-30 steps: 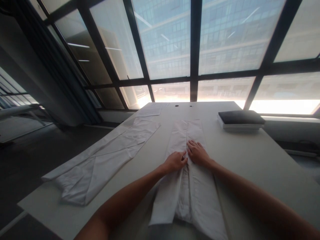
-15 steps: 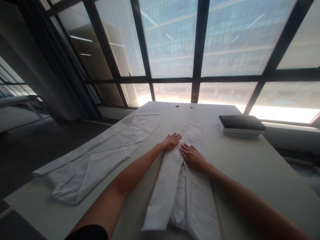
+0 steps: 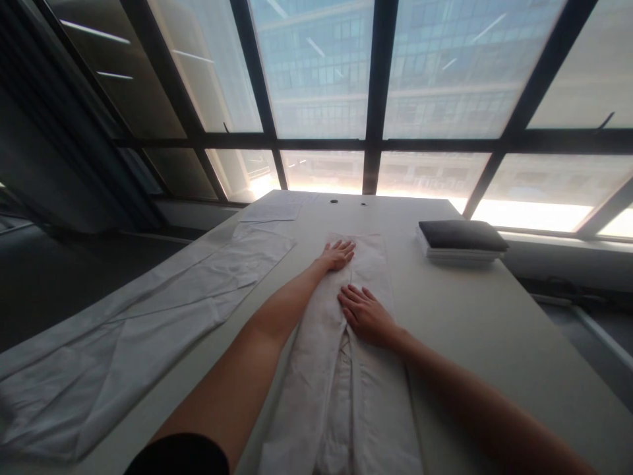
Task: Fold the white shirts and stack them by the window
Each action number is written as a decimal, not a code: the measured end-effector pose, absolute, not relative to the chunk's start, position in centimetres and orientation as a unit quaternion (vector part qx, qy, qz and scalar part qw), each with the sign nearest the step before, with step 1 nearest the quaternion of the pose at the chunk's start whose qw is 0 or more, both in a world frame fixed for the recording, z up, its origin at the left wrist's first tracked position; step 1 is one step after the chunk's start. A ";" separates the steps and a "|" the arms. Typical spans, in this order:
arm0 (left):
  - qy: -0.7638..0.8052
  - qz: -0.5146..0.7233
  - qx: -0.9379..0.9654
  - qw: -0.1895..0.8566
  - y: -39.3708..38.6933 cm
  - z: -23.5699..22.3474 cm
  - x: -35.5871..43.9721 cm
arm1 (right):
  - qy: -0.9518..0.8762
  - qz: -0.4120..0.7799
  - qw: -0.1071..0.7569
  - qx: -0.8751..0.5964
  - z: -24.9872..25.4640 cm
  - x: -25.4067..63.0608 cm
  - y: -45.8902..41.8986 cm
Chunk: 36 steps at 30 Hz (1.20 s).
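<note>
White cloth (image 3: pixel 316 343) lengthwise, left hand (image 3: pixel 339 255) nearest its top end

Head view: it runs from lower centre to mid-frame on the surface (image 3: pixel 459 310). The right hand (image 3: pixel 366 315) sits lower, rightward; both rest open and flat on the cloth, gripping nothing.

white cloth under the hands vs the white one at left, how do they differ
The middle cloth has the left hand and right hand on it; the left cloth has neither. The middle cloth points nearly straight ahead; the left cloth lies aslant. The middle cloth parts lengthwise in its near half; the left cloth shows slanting folds. Both are white and lie on the table.
</note>
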<state>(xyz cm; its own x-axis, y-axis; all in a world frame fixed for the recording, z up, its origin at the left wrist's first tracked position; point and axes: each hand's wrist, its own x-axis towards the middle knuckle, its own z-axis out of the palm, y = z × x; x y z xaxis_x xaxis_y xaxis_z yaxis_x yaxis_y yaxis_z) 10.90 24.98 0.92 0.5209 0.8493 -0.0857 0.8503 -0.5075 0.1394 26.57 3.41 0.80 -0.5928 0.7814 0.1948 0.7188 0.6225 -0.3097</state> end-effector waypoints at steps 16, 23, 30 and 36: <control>0.528 0.050 0.843 0.090 27.5 0.9 12.7 | -0.889 0.092 0.156 -0.420 0.9 26.5 3.5; 0.511 0.019 0.856 0.072 23.0 0.9 8.4 | -0.889 0.098 0.157 -0.419 1.0 26.6 3.4; 0.427 0.026 0.902 0.052 12.2 1.1 5.8 | -0.860 0.091 0.203 -0.460 -0.1 26.6 4.0; 0.350 0.049 0.934 0.059 2.1 1.7 4.7 | -0.787 0.046 0.231 -0.571 -0.7 26.8 4.6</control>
<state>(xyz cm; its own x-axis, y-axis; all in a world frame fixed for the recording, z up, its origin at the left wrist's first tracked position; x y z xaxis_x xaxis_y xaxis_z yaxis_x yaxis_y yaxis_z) 4.65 2.14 1.73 0.7509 0.6586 0.0493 0.6471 -0.7486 0.1442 26.75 4.61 -0.71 -0.2419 0.9191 0.3110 0.8761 0.3447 -0.3372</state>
